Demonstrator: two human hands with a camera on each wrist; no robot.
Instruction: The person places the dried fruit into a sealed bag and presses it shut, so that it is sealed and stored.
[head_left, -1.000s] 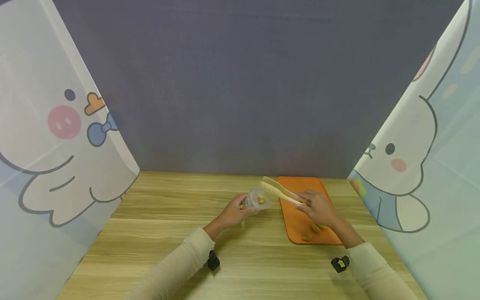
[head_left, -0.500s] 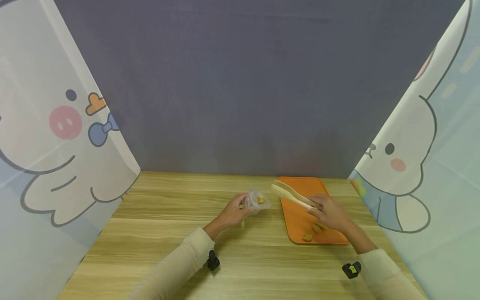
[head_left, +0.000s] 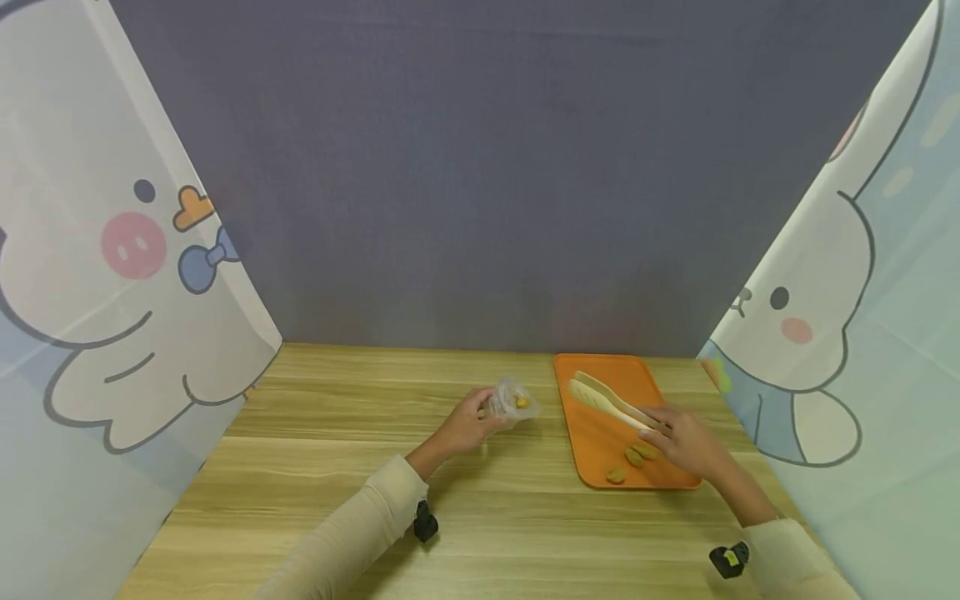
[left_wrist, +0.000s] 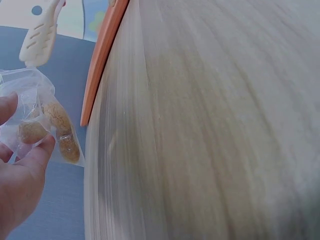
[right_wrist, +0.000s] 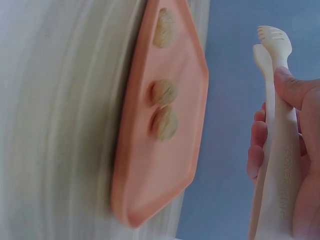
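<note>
My left hand [head_left: 467,423] grips a clear plastic bag [head_left: 504,398] near the middle of the table. Inside the bag, several golden-brown, rough-surfaced food pieces [left_wrist: 60,122] show through the film in the left wrist view. My right hand [head_left: 684,440] holds cream-coloured tongs [head_left: 600,398] over the orange tray [head_left: 592,446]. The tips of the tongs [right_wrist: 272,40] stand slightly apart with nothing between them. Three brown lumpy food pieces lie on the tray's near part: one piece [right_wrist: 164,28] apart, and a close pair [right_wrist: 164,122].
The wood-grain table [head_left: 337,417] ends at a dark grey back panel [head_left: 480,208]. Printed cartoon panels [head_left: 817,333] stand on both sides. A small black camera [head_left: 426,522] sits on each wrist.
My right hand has moved right and toward me with the tongs, from beside the bag to above the tray. My left hand and the bag have stayed nearly in place.
</note>
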